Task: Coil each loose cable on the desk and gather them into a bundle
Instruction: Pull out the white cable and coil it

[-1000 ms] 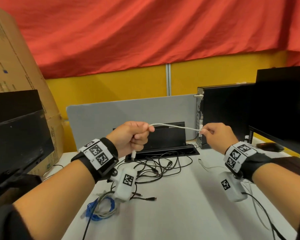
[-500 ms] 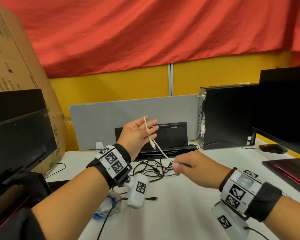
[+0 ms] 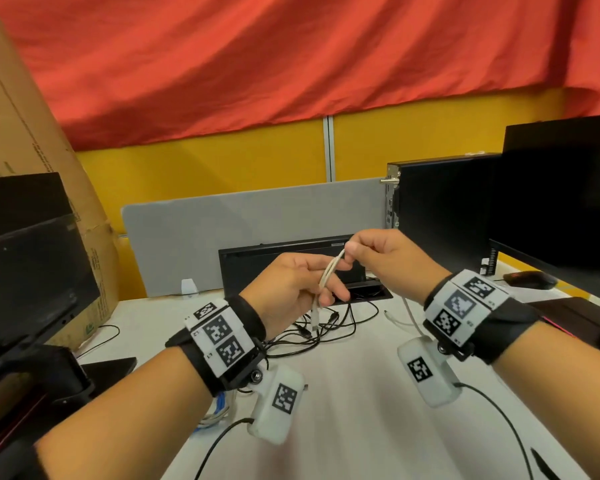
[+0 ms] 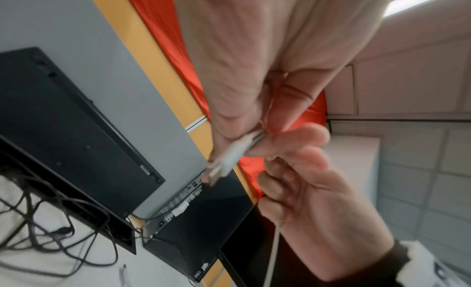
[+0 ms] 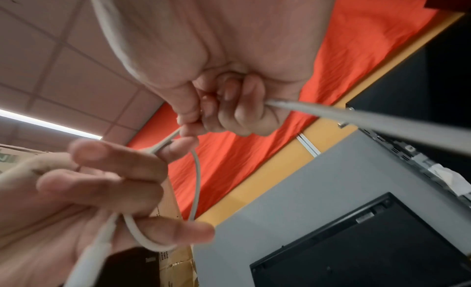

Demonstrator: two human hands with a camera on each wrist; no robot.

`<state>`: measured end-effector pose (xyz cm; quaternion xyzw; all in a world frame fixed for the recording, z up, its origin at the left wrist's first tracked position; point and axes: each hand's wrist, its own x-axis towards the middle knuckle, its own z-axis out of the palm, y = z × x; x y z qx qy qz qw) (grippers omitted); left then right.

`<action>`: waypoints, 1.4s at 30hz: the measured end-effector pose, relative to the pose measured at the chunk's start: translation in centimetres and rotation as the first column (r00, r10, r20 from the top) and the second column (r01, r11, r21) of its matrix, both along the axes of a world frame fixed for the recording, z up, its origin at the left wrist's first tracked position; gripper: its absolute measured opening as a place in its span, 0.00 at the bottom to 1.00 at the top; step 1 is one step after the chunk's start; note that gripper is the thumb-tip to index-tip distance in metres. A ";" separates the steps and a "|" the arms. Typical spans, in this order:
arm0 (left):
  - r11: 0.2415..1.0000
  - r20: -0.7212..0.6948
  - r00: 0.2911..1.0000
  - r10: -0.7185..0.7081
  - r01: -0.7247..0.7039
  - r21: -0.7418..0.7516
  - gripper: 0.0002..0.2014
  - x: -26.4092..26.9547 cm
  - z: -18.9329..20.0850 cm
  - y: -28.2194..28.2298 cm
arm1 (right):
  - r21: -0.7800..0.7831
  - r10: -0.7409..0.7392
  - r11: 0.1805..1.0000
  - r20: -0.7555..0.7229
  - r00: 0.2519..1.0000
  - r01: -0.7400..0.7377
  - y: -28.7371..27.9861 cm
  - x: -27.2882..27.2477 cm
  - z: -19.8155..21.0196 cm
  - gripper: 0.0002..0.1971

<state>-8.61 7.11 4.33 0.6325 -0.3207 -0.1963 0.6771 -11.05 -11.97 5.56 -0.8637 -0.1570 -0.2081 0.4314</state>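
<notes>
Above the desk my two hands hold a thin white cable [image 3: 330, 271] between them. My left hand [image 3: 297, 289] has its fingers curled round a loop of it, and the white plug [image 3: 315, 320] hangs below. In the left wrist view the plug [image 4: 224, 164] sticks out between the fingers. My right hand [image 3: 378, 258] pinches the cable at the top of the loop, right against the left fingertips. The right wrist view shows the loop [image 5: 196, 180] round the left fingers [image 5: 107, 190]. The cable's tail [image 3: 409, 315] drops to the desk. A tangle of black cables [image 3: 326, 332] lies beneath.
A coiled blue and grey cable [image 3: 219, 407] lies under my left wrist. Black monitors stand at the left [image 3: 32, 271] and right [image 3: 561, 202]. A PC tower [image 3: 440, 209], a grey divider [image 3: 257, 226], a black cable box [image 3: 284, 261] and a mouse [image 3: 530, 280] line the back.
My right hand rose from low over the desk up to the left fingertips, bringing the cable round. The left hand's fingers, spread half a second ago, now curl on the loop.
</notes>
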 end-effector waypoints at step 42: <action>0.998 -0.086 0.996 0.028 -0.032 -0.048 0.17 1.1 -1.1 0.7 | -0.047 -0.041 0.998 0.063 0.997 0.044 0.3 2.1 -1.1 0.09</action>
